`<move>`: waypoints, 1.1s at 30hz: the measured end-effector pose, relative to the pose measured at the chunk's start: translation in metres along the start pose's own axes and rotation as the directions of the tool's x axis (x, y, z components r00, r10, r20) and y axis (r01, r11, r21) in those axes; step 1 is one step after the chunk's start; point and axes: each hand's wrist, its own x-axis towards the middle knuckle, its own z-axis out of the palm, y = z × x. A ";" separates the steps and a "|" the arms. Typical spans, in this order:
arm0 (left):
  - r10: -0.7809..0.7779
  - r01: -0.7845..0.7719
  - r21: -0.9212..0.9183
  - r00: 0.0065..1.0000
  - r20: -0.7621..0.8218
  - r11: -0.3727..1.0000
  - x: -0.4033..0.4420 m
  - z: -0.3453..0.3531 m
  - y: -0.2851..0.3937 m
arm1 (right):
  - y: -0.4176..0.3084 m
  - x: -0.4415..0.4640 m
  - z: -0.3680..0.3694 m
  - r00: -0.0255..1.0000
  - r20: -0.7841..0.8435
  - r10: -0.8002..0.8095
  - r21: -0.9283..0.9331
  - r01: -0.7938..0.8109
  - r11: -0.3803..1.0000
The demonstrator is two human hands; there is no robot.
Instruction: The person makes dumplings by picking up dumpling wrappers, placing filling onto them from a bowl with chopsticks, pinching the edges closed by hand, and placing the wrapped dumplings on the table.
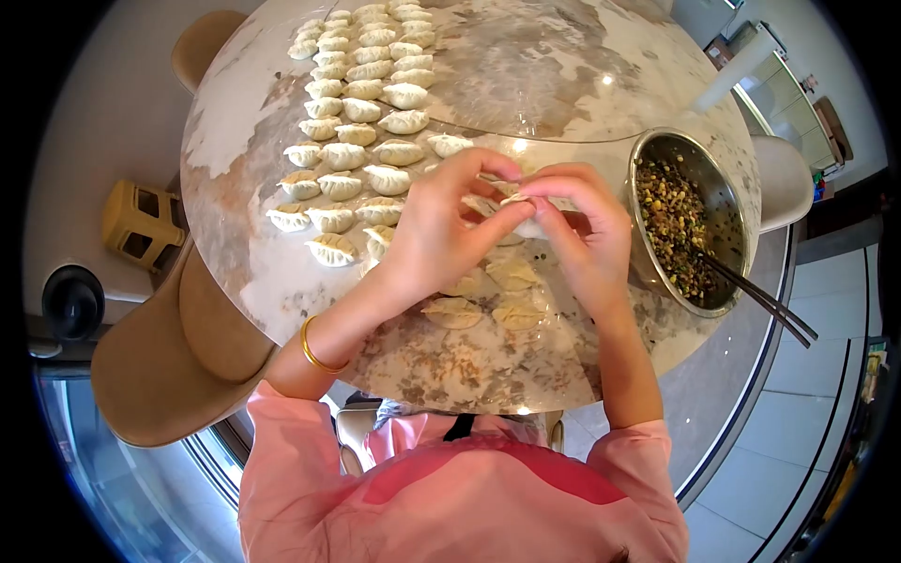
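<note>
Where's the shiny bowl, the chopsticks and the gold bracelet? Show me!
Bowl [719, 195]: head view, bare inner wall.
Chopsticks [741, 282]: head view, middle of one stick.
Bracelet [307, 349]: head view, outer curve of the band.

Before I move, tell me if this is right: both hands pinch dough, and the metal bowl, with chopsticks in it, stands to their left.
Not left: the head view shows the metal bowl standing to the right of the left hand and right hand. Those hands do pinch dough, and the chopsticks are in the bowl.
</note>
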 end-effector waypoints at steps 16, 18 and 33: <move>-0.223 0.190 -0.281 0.971 -0.091 0.941 0.002 -0.001 -0.005 | 0.008 -0.001 0.002 0.985 -0.073 0.158 0.284 -0.131 0.950; -0.186 0.156 -0.239 0.977 -0.108 0.958 0.001 0.001 -0.003 | 0.005 -0.001 0.004 0.986 -0.131 0.102 0.188 -0.076 0.979; -0.048 0.046 -0.068 0.998 -0.041 0.997 0.000 0.000 0.002 | 0.009 -0.001 0.001 0.991 -0.063 0.117 0.210 -0.101 0.972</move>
